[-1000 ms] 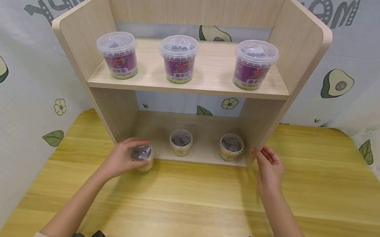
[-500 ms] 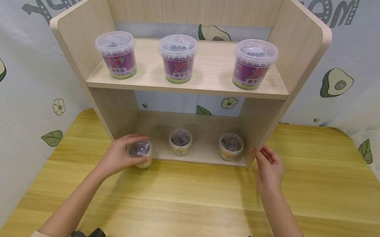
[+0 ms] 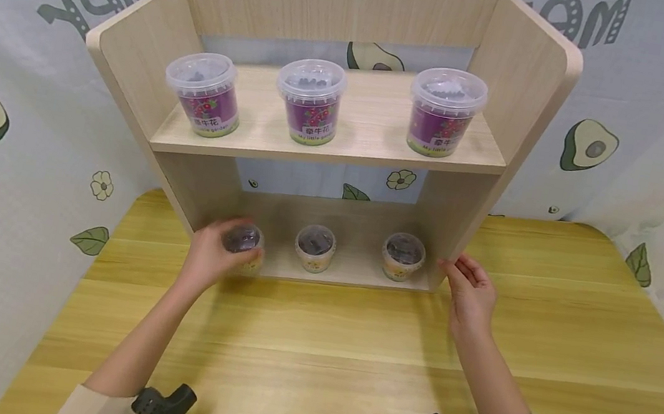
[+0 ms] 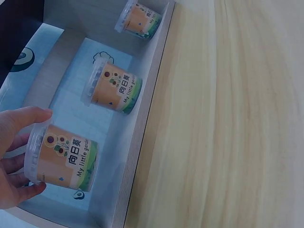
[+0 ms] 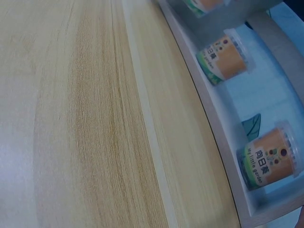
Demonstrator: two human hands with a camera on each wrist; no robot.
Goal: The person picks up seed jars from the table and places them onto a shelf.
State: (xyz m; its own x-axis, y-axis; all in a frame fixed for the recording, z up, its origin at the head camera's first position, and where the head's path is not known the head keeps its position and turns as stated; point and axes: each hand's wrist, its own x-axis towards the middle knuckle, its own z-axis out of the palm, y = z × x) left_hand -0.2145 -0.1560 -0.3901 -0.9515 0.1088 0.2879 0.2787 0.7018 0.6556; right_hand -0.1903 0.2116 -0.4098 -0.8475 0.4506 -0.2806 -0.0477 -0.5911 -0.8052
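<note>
My left hand [image 3: 208, 254] grips a small lidded plastic tub [image 4: 66, 156] with an orange sunflower label, thumb and fingers round its lid end. In the head view that tub is at the left end of the lower shelf, partly covered by the hand. Whether its base touches the board cannot be told. Two like tubs stand on the same shelf, a middle tub [image 3: 314, 259] and a right tub [image 3: 401, 267]. My right hand [image 3: 472, 293] holds the front edge of the right side panel [image 3: 468, 214] of the wooden shelf unit between thumb and fingers.
Three larger tubs with purple labels stand on the upper board: a left one [image 3: 209, 108], a middle one [image 3: 314, 114] and a right one [image 3: 439, 126]. The unit stands on a wood-grain table [image 3: 319, 371]. A printed cloth [image 3: 661, 107] hangs behind.
My left hand has carried its tub back and slightly left, from the front of the lower shelf into its left end. The right hand has stayed at the side panel.
</note>
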